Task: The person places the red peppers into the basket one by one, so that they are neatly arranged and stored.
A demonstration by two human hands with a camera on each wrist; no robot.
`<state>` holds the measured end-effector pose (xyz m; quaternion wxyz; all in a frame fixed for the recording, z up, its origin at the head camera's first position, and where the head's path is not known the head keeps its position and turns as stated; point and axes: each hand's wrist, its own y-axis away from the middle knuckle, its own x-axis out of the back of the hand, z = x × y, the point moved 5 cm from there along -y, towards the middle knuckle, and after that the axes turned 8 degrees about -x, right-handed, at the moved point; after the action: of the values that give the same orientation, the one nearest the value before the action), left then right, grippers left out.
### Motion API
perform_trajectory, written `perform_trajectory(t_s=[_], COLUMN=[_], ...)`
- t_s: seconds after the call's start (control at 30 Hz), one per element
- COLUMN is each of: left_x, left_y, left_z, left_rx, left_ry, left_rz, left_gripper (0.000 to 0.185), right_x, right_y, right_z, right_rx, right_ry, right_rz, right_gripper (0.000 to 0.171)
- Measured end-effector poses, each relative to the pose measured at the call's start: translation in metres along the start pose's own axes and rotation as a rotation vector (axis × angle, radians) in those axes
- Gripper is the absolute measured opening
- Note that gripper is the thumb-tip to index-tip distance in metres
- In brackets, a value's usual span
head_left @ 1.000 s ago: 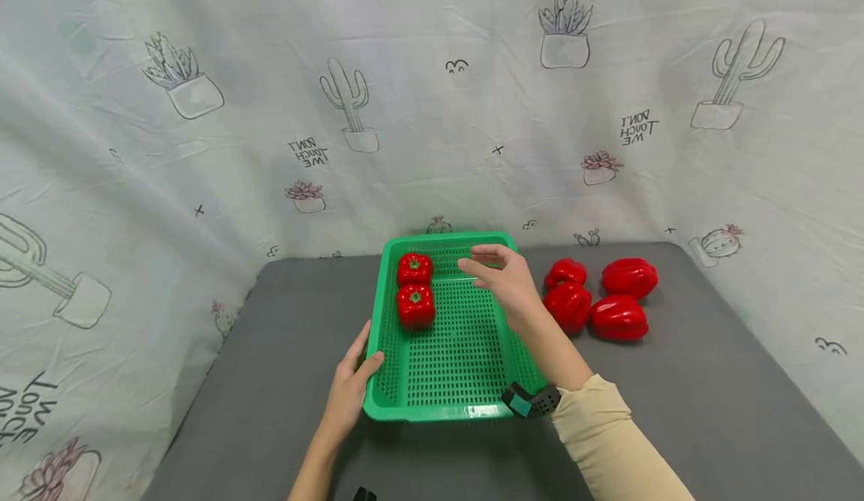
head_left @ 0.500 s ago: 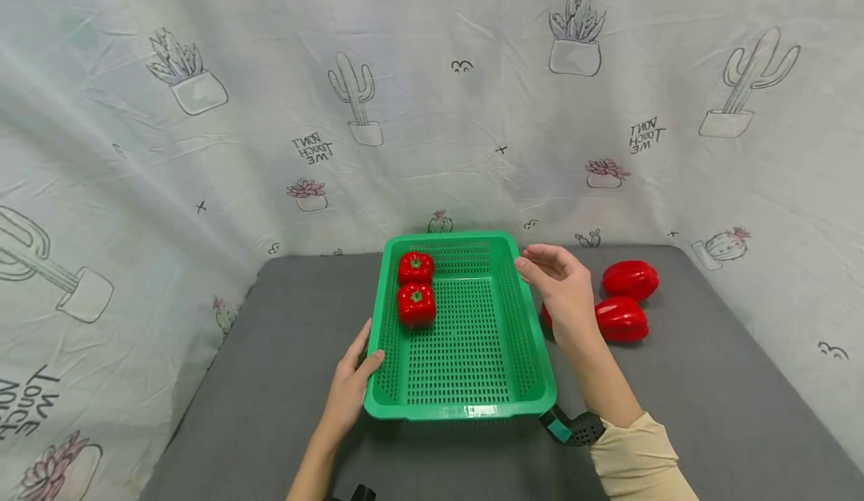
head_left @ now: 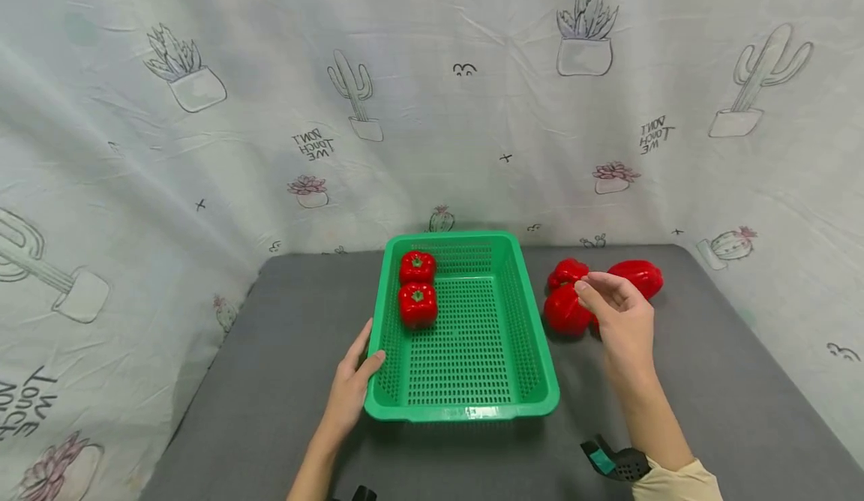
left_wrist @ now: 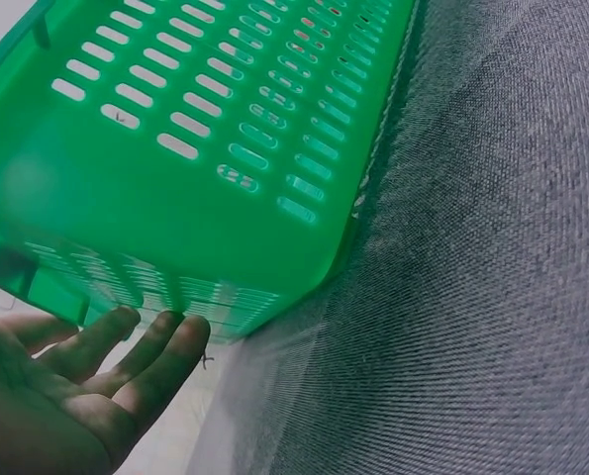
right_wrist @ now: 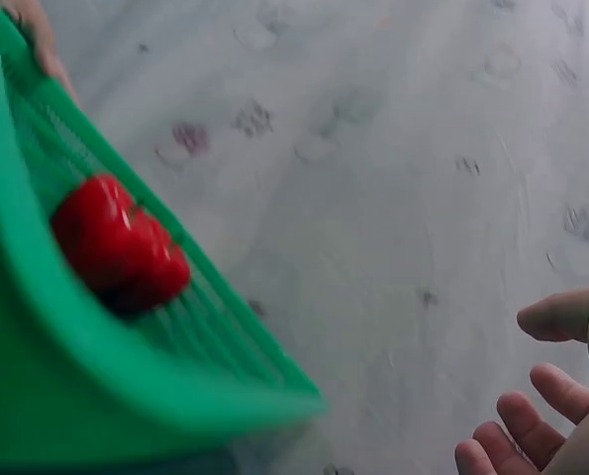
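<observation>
My left hand (head_left: 346,396) holds the left rim of a green plastic basket (head_left: 466,362), thumb over the edge. In the left wrist view, the fingers (left_wrist: 165,371) lie against the basket's outer wall. Two red bell peppers (head_left: 418,306) sit in the basket's left side, one behind the other. To the basket's right, my right hand (head_left: 624,328) hovers over a group of several red bell peppers (head_left: 565,310), holding nothing, its fingers loosely bent. The hand hides part of this group. In the right wrist view the thumb and fingertips stand apart.
A grey cloth (head_left: 304,321) covers the table under the basket and peppers. Behind it hangs a pale curtain (head_left: 418,111) printed with cacti. A black strap device (head_left: 614,460) is on the right wrist.
My right hand has moved from above the basket, over its right rim, to the red peppers on the right. The left hand stays on the rim, and the basket has not moved.
</observation>
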<state>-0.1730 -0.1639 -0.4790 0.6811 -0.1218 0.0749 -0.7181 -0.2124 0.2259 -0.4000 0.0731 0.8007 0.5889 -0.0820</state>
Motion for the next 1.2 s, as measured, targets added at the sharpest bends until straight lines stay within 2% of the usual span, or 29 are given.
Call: perform_trajectory(t_s=[0.2,0.43,0.67,0.83,1.0,1.2], left_x=[0.005,0.004,0.006,0.004,0.003,0.0], left_y=[0.002,-0.001,-0.001,-0.002,-0.002,-0.002], left_z=[0.003,0.002,0.002,0.001,0.0,-0.001], left_rx=[-0.005,-0.011,-0.013,-0.018,-0.014,-0.008], left_ry=[0.006,-0.002,-0.001,-0.003,-0.007,0.008], left_rz=[0.01,-0.013,-0.003,-0.013,-0.017,-0.025], left_gripper=[0.058,0.058,0.058,0.058,0.058,0.057], right_x=[0.033,0.076,0.095,0.107,0.114,0.117], right_y=[-0.007,-0.013,-0.026,-0.033,-0.043,-0.05], right_z=[0.015,0.034,0.056,0.065,0.073,0.087], right_rx=[-0.021,-0.116,-0.192,-0.22,-0.278,-0.346], right_ry=[-0.022,0.057,0.115,0.091,0.074,0.112], right_rz=[0.051,0.172,0.268,0.384,0.377,0.345], right_gripper=[0.038,0.045,0.063,0.058,0.07,0.086])
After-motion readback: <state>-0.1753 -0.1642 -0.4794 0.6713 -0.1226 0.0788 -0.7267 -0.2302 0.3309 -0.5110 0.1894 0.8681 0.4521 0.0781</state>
